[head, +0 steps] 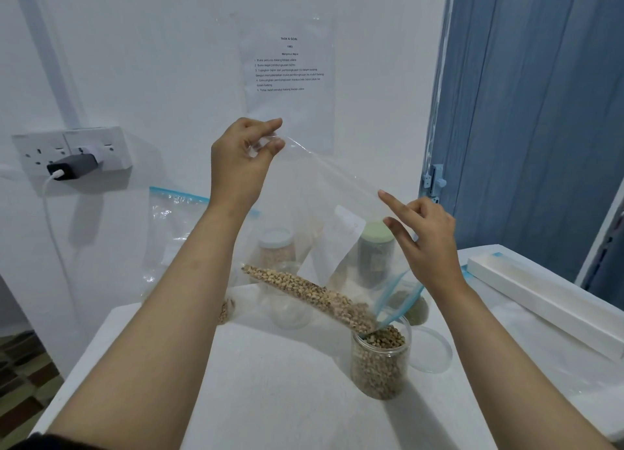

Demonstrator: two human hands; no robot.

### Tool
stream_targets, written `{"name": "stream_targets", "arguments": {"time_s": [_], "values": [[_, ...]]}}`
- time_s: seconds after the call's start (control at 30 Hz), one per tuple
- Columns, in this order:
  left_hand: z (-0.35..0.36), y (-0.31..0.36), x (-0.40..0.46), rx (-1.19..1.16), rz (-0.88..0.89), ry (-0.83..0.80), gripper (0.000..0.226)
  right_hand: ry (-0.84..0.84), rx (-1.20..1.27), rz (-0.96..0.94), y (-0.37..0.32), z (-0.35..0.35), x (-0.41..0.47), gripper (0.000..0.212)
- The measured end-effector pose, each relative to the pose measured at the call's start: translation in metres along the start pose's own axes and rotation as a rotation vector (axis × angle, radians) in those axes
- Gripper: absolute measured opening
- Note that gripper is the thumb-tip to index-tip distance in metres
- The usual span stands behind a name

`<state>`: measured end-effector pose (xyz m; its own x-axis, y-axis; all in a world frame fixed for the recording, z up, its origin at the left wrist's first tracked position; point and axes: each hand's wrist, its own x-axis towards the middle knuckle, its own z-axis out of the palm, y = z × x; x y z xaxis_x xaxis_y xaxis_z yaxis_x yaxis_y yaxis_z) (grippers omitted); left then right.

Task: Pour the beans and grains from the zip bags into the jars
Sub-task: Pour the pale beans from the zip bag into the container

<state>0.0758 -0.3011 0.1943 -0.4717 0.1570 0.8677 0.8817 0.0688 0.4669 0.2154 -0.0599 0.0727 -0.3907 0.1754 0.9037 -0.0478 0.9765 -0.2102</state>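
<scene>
**Beans sliding from a tilted zip bag into a jar**

At the center of the frame, the left hand [243,165] is pinching the upper corner of a clear zip bag [324,193] between thumb and fingertips, holding it high against the white wall. The right hand [423,238], right of center, is gripping the bag's lower edge with thumb and curled fingers while its index finger is pointing out straight.

The bag is hanging at a slant, its blue zip mouth dipping into the open jar [381,361] in the lower right of center. A band of pale beans [314,296] is lying along the bag's lower fold, reaching down to the jar's mouth. The jar is standing upright on the white table [270,382] and is already nearly full of beans.

Just right of the jar, 1 clear lid [434,351] is lying flat. Behind the bag, 2 more jars are standing (seen blurred through the plastic): a white-lidded jar [275,247] and a green-lidded jar [375,247]. Another zip bag [172,226] is leaning against the wall at left.
</scene>
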Motion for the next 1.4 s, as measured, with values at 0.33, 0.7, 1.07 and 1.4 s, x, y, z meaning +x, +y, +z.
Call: {"name": "stream_targets", "arguments": {"time_s": [0.33,0.7,1.07,1.4], "values": [[0.000,0.002,0.001,-0.005,0.014,-0.001,0.028,0.018,0.006,-0.010,-0.002,0.001,-0.001,0.045],[0.001,0.002,0.000,-0.006,0.001,-0.006,0.028,0.044,0.069,-0.030,-0.002,0.002,0.002,0.038],[0.000,0.002,-0.001,-0.002,-0.004,-0.023,0.029,0.057,0.171,-0.017,-0.001,0.002,0.007,0.034],[-0.001,0.002,0.000,-0.015,0.009,-0.022,0.029,0.057,0.214,0.012,0.000,0.000,0.007,0.034]]}}
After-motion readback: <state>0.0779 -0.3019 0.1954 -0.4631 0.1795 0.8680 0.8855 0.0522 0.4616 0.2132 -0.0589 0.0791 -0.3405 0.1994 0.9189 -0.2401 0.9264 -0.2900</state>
